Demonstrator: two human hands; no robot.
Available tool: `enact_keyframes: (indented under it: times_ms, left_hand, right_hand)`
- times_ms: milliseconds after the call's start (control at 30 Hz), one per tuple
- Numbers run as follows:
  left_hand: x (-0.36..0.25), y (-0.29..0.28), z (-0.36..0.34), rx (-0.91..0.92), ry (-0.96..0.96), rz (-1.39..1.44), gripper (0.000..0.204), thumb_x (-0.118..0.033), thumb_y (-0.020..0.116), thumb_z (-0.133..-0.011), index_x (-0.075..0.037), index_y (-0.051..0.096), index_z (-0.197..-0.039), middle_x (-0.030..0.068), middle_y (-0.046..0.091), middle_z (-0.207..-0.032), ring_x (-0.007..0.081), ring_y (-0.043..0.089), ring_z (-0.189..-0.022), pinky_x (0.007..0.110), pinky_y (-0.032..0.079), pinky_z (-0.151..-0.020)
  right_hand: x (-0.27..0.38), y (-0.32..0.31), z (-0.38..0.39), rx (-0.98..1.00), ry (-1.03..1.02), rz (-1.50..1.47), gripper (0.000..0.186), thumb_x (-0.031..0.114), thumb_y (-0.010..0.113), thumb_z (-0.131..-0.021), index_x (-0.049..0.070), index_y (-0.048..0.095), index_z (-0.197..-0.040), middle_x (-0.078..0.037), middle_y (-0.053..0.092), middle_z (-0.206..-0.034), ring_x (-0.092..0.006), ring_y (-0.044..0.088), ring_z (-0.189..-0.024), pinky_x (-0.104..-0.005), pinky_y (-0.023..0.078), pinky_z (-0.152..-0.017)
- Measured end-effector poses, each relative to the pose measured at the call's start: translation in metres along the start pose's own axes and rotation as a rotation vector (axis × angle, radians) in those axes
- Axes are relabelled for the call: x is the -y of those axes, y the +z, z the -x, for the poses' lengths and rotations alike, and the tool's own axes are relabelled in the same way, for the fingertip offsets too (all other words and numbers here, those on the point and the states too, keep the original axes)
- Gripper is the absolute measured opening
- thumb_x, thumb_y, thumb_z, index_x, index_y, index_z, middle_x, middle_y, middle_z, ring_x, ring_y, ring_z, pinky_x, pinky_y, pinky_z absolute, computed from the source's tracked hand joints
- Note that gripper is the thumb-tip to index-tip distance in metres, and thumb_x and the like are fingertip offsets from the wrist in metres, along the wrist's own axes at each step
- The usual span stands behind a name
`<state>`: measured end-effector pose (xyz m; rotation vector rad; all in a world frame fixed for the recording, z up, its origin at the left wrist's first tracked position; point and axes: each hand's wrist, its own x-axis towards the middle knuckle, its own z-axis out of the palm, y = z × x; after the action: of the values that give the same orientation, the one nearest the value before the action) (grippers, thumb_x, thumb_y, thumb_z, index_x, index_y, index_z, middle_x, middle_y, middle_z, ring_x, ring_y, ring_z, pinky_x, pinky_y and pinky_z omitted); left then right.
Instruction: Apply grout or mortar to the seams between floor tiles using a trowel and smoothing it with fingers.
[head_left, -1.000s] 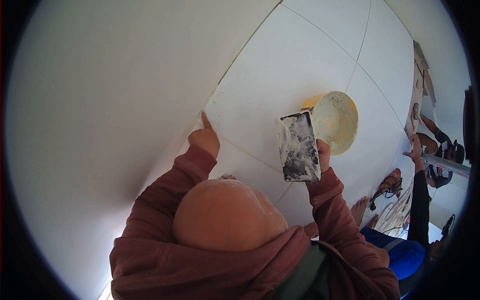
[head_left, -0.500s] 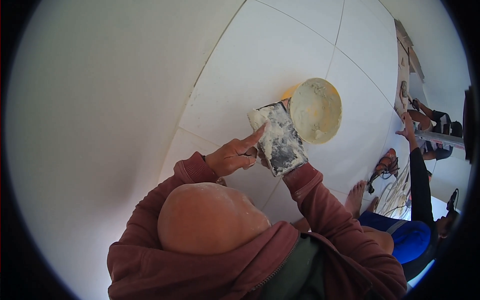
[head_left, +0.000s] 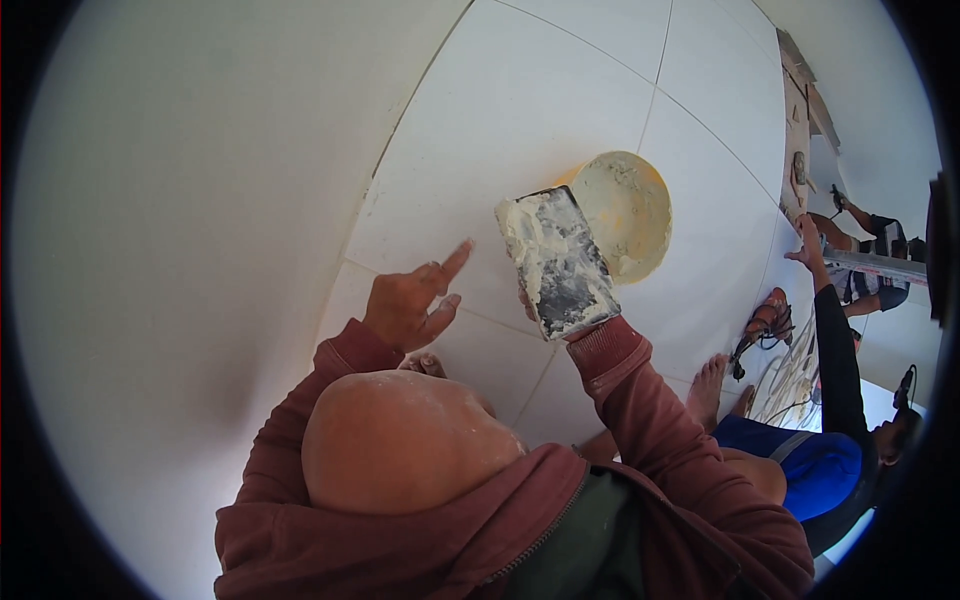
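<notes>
My left hand is raised to the left of a black rectangular plastering float, apart from it. Its index finger points out, the thumb stands away from it, and nothing is in the hand; whitish paste marks the fingertip. My right hand holds the float from beneath, mostly hidden by it. Cream-coloured filler lies smeared across the float's upward face, thickest along its left side. Just beyond the float, a yellow bucket stands with its inner wall coated in the same paste.
White floor tiles meet a pale wall at left. My bare knee is close below my hands. On the right are a red corded power tool, coiled cables, a person in blue shorts, and another person beside a metal ladder.
My left hand has drawn back from the float's filler-covered face toward the left, its index finger now off the paste. The right hand still holds the float near the bucket.
</notes>
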<state>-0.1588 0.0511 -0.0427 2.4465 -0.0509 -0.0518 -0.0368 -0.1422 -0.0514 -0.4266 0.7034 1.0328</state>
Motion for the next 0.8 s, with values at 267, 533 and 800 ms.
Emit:
enact_keyframes:
  times_ms: [267, 533, 800]
  left_hand:
    - [-0.013, 0.002, -0.016, -0.052, 0.044, 0.533, 0.067, -0.006, 0.056, -0.071, -0.011, 0.032, -0.133, 0.0044, 0.050, -0.063, 0.0168, 0.053, -0.056, 0.029, 0.046, -0.057]
    - [-0.009, 0.019, -0.001, 0.219, 0.058, 1.538, 0.050, -0.013, 0.056, -0.074, -0.003, 0.043, -0.121, 0.0015, 0.046, -0.061, 0.0091, 0.042, -0.050, 0.025, 0.038, -0.049]
    - [0.075, 0.001, -0.011, -0.061, -0.576, -0.437, 0.072, -0.014, 0.052, -0.072, -0.006, 0.019, -0.136, 0.0094, 0.058, -0.066, 0.0232, 0.057, -0.055, 0.034, 0.047, -0.052]
  right_hand:
    - [-0.002, -0.011, 0.001, 0.277, -0.064, 0.111, 0.042, 0.033, 0.036, -0.089, 0.006, 0.044, -0.119, -0.012, 0.055, -0.109, -0.0223, 0.060, -0.090, -0.0359, 0.052, -0.075]
    - [-0.012, 0.002, 0.005, 0.262, -0.110, 0.006, 0.039, 0.033, 0.036, -0.089, 0.006, 0.047, -0.115, -0.011, 0.058, -0.104, -0.0224, 0.060, -0.088, -0.0363, 0.051, -0.076]
    - [-0.001, -0.016, 0.004, 0.259, -0.029, 0.062, 0.041, 0.033, 0.038, -0.086, 0.005, 0.048, -0.114, -0.012, 0.058, -0.105, -0.0250, 0.059, -0.089, -0.0390, 0.051, -0.077]
